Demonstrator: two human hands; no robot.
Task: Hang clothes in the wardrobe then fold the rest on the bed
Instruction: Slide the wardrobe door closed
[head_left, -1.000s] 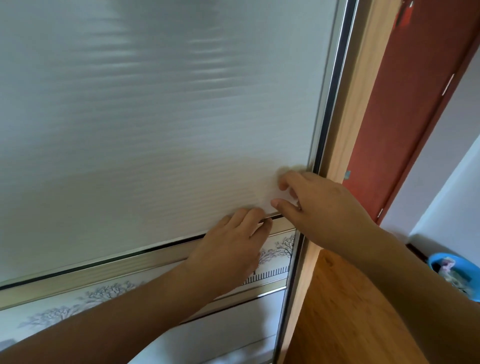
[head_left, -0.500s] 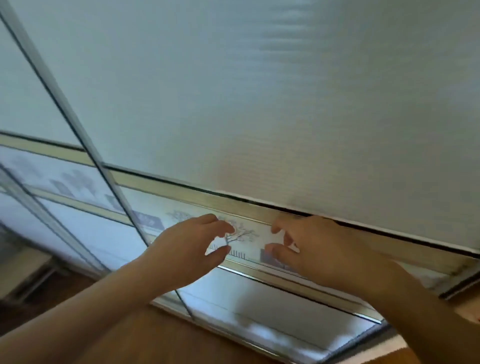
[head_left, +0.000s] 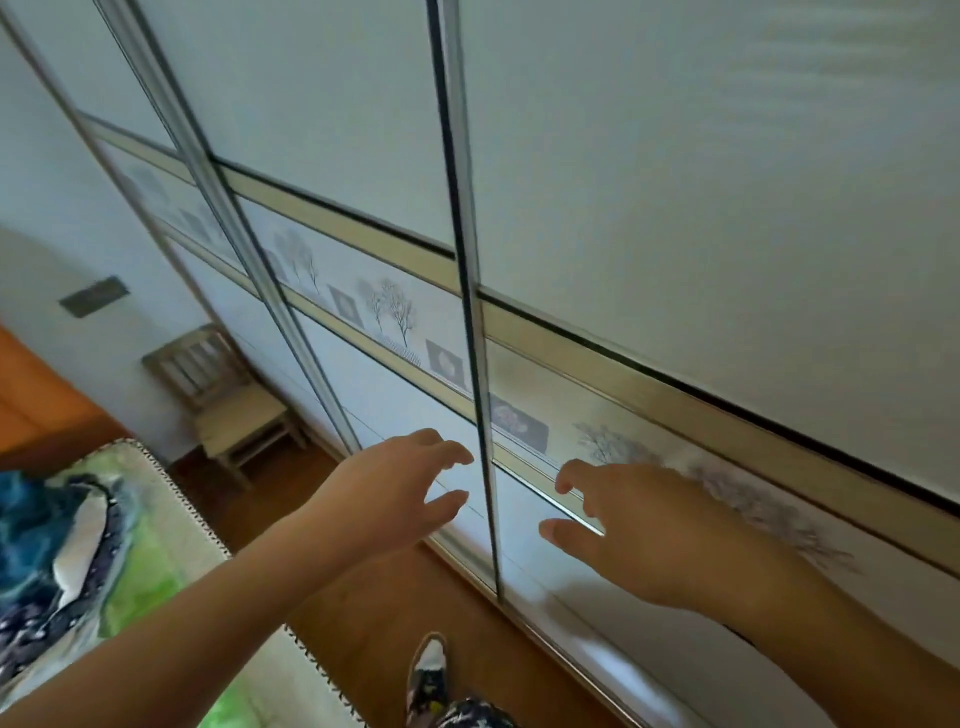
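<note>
Our left hand (head_left: 400, 483) and right hand (head_left: 654, 525) reach out empty toward the sliding wardrobe (head_left: 675, 182), fingers loosely spread and slightly curled, pinching nothing. We cannot tell whether any fingertip actually touches the frosted panels. The vertical door stile (head_left: 470, 312) runs between our two hands, and the tree-printed band (head_left: 395, 312) crosses above our left hand and passes behind our right. The wardrobe looks shut, so we judge the step in hand is sliding a door open. No clothes are in view. The bed (head_left: 130, 545) lies below and outside our left forearm, and a wooden chair (head_left: 228, 400) stands well beyond our left hand. The risks come from the door itself. The panels look smooth, so flat fingers may skid instead of moving it. Where two doors overlap at the stile, a fingertip hooked round the edge could get nipped as one slides past the other. A hard shove could also bang the door against its end stop. Our slippered foot (head_left: 428, 670) stands near the bottom track, below our hands.
</note>
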